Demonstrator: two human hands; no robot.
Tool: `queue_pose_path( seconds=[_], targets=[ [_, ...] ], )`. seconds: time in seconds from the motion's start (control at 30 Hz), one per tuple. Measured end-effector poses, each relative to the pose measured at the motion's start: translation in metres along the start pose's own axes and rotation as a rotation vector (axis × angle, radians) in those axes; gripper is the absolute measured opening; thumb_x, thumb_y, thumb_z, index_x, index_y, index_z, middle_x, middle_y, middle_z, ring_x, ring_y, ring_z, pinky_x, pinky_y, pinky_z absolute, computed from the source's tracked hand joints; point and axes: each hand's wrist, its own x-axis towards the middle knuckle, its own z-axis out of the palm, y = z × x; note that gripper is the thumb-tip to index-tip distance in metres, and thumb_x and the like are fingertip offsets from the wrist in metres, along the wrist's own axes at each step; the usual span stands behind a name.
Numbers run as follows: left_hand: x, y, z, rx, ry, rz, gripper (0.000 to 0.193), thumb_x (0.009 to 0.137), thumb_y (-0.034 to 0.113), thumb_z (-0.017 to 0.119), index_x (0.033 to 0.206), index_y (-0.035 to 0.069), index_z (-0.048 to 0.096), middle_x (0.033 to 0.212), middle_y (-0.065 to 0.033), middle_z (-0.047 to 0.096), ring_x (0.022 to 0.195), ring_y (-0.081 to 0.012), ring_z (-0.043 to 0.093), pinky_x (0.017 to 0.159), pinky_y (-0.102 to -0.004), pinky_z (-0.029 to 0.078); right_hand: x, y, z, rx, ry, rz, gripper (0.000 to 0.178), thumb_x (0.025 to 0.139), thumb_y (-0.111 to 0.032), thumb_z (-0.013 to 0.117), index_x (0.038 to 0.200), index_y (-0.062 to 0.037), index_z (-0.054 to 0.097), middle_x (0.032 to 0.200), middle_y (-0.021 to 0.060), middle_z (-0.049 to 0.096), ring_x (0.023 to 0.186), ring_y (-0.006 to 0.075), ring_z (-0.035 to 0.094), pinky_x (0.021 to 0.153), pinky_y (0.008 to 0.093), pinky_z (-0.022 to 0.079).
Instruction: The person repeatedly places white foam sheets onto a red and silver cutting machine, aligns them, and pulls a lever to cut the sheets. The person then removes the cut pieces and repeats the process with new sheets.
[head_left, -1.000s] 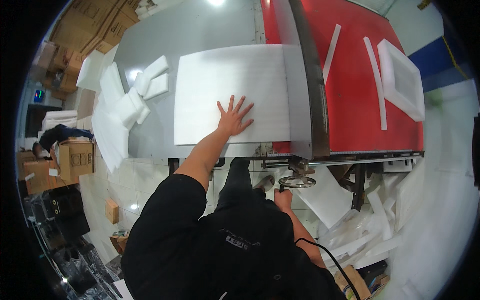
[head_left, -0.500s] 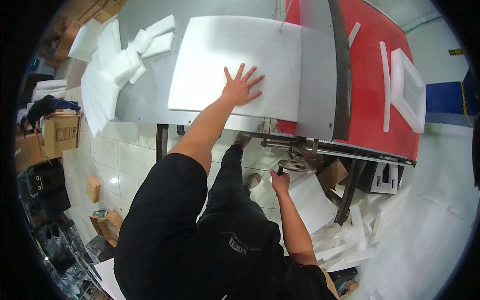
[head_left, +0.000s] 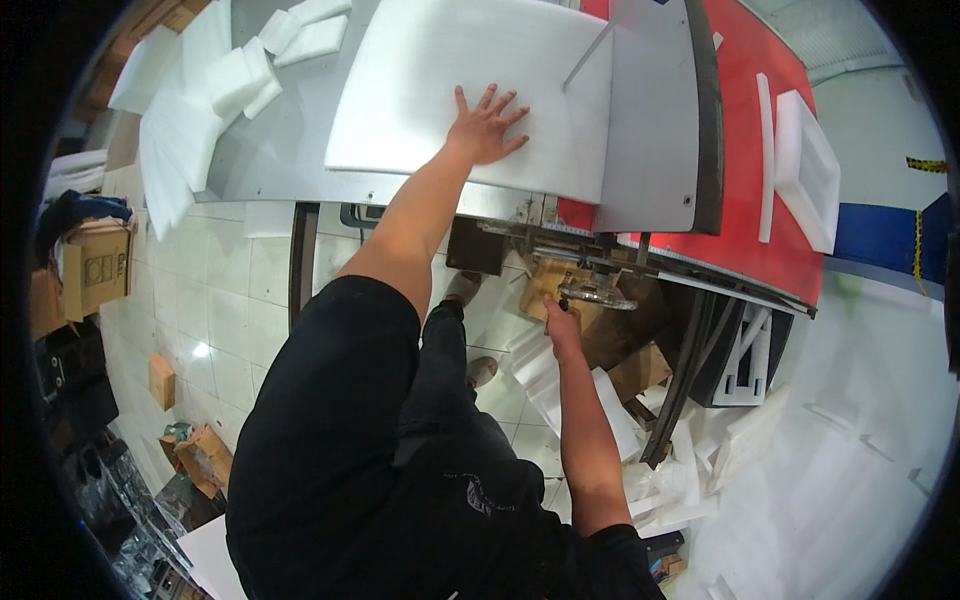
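Note:
My left hand (head_left: 485, 130) lies flat with its fingers spread on a large white foam sheet (head_left: 405, 110). The sheet rests on a grey machine table (head_left: 270, 165), its right edge against an upright grey panel (head_left: 655, 130). Below the table's front edge, my right hand (head_left: 563, 328) is closed round the small dark handle of a metal handwheel (head_left: 605, 291). A thin, light-coloured rod (head_left: 588, 57) slants over the foam sheet near the panel.
Several white foam pieces (head_left: 185, 130) are piled on the table's left. Right of the panel, a red surface (head_left: 735, 150) carries a foam strip (head_left: 765, 160) and a foam frame (head_left: 808, 170). Foam scraps (head_left: 690, 470) lie below. A cardboard box (head_left: 95, 265) stands at left.
The whole view has shifted, so table and wheel appear higher in the picture. My left hand keeps its place on the foam sheet, and my right hand still grips the handwheel's handle.

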Motion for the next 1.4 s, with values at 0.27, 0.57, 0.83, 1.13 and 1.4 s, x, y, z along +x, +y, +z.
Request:
queue_pose_path(
  seconds=[0.27, 0.57, 0.83, 1.13, 1.4],
  targets=[
    [-0.006, -0.002, 0.007, 0.072, 0.131, -0.039, 0.057, 0.1, 0.06, 0.039, 0.151, 0.035, 0.044, 0.162, 0.0015, 0.033, 0.152, -0.0263, 0.026, 0.113, -0.0784, 0.018, -0.004, -0.027, 0.001, -0.015, 0.024, -0.098, 0.036, 0.084, -0.034, 0.076, 0.07, -0.0057, 0.059, 0.059, 0.0037, 0.055, 0.053, 0.0167, 0.056, 0.051, 0.0336, 0.044],
    [-0.007, 0.001, 0.019, 0.117, 0.295, -0.063, 0.053, 0.101, 0.058, 0.041, 0.149, 0.038, 0.046, 0.16, 0.002, 0.037, 0.15, -0.024, 0.031, 0.111, -0.0779, 0.023, -0.012, -0.04, 0.001, 0.03, -0.051, -0.157, 0.028, 0.085, -0.029, 0.072, 0.075, -0.0037, 0.065, 0.062, 0.0045, 0.059, 0.051, 0.0179, 0.056, 0.05, 0.0346, 0.043],
    [-0.017, 0.002, -0.002, -0.131, 0.269, -0.029, 0.053, 0.095, 0.053, 0.052, 0.143, 0.03, 0.055, 0.159, -0.0048, 0.039, 0.149, -0.0324, 0.03, 0.111, -0.0791, 0.016, 0.011, -0.017, 0.004, 0.13, -0.044, -0.136, 0.039, 0.08, -0.039, 0.072, 0.082, -0.0014, 0.064, 0.071, 0.0088, 0.061, 0.063, 0.0226, 0.058, 0.062, 0.0382, 0.048],
    [-0.021, 0.005, -0.015, -0.083, 0.197, -0.047, 0.057, 0.098, 0.056, 0.046, 0.149, 0.031, 0.049, 0.162, -0.0033, 0.034, 0.151, -0.0298, 0.027, 0.114, -0.0759, 0.016, -0.005, -0.029, 0.0, 0.188, -0.099, -0.168, 0.023, 0.084, -0.024, 0.071, 0.086, -0.005, 0.058, 0.071, 0.0032, 0.062, 0.06, 0.0148, 0.059, 0.056, 0.0308, 0.046],
    [-0.017, 0.004, -0.01, -0.086, 0.173, -0.029, 0.059, 0.099, 0.056, 0.044, 0.151, 0.03, 0.045, 0.163, -0.0033, 0.032, 0.152, -0.0313, 0.023, 0.114, -0.0768, 0.015, -0.006, -0.028, -0.002, 0.098, -0.069, -0.142, 0.034, 0.08, -0.034, 0.072, 0.072, -0.003, 0.061, 0.067, 0.0072, 0.06, 0.061, 0.0205, 0.059, 0.061, 0.0374, 0.05]
  ],
)
